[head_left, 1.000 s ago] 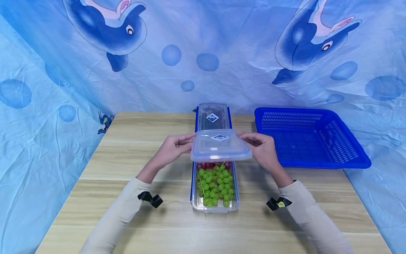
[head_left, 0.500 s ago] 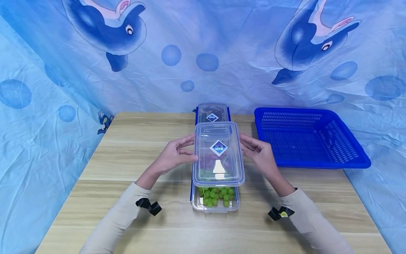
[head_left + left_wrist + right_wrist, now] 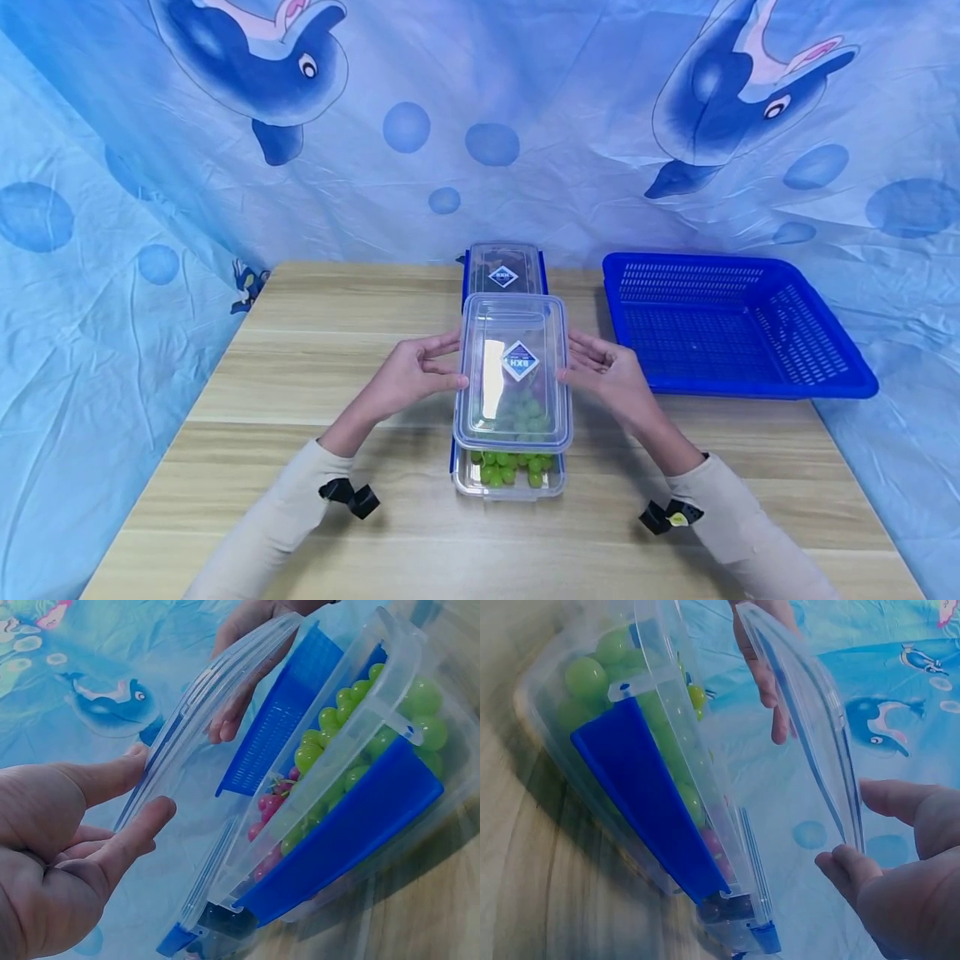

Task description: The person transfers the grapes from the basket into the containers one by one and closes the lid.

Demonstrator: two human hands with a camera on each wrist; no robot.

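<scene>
A clear rectangular lid [image 3: 514, 371] with a blue diamond label hangs just above a clear container [image 3: 510, 487], tilted toward me. My left hand [image 3: 450, 362] pinches its left edge and my right hand [image 3: 573, 358] pinches its right edge. The container holds green grapes [image 3: 510, 468] at the near end. In the left wrist view, thumb and finger of my left hand [image 3: 150, 784] clamp the lid [image 3: 202, 705], with red grapes [image 3: 262, 817] farther back in the box. In the right wrist view my right hand [image 3: 847, 825] grips the lid [image 3: 802, 705] beside the container's blue side clip [image 3: 652, 810].
A second lidded clear container [image 3: 504, 268] lies directly behind the first. A blue slotted basket [image 3: 731, 325] stands at the right on the wooden table [image 3: 315, 350]. Blue dolphin-print cloth [image 3: 480, 125] hangs behind and at both sides.
Both hands have turned the lid from nearly edge-on to face up and drawn it toward me and down, so it now covers most of the grapes.
</scene>
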